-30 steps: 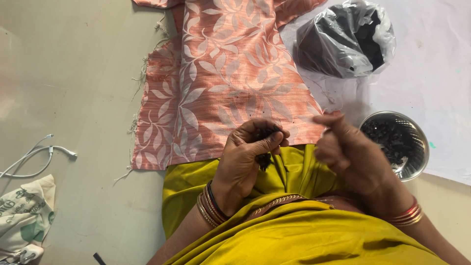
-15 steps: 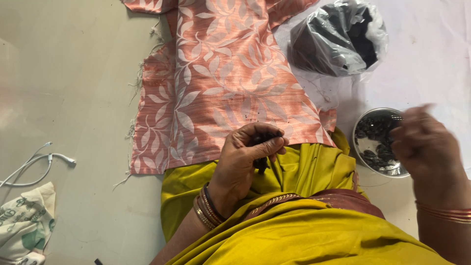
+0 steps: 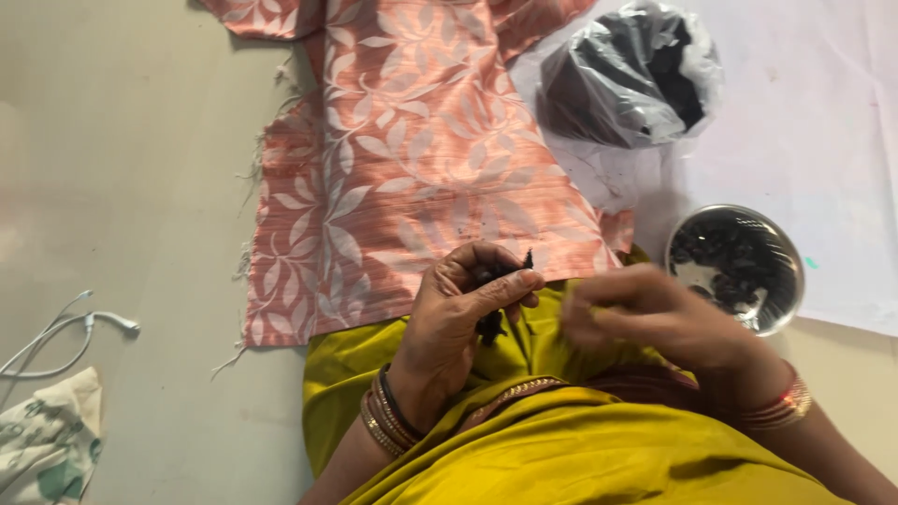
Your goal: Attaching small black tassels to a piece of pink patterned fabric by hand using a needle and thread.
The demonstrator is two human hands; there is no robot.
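Note:
My left hand point(image 3: 458, 313) is curled around a small clump of dark stuff point(image 3: 490, 323), thumb pressed over it, above my yellow-green lap cloth point(image 3: 524, 421). My right hand point(image 3: 655, 313) is blurred, fingers pinched together, just right of the left hand and not touching it; I cannot tell whether anything is between its fingertips. A round steel bowl point(image 3: 784, 245) holding dark pieces stands to the right of that hand. A clear plastic bag point(image 3: 627, 79) of dark material lies beyond it on a white sheet point(image 3: 823, 122).
A pink cloth with a white leaf pattern point(image 3: 402, 159) is spread on the beige floor point(image 3: 122, 168) ahead of my lap. A white cable point(image 3: 65, 332) and a patterned white-green cloth point(image 3: 47, 449) lie at the lower left.
My right hand went out to the steel bowl and has come back beside my left hand. The left hand has stayed in place, still holding the dark clump.

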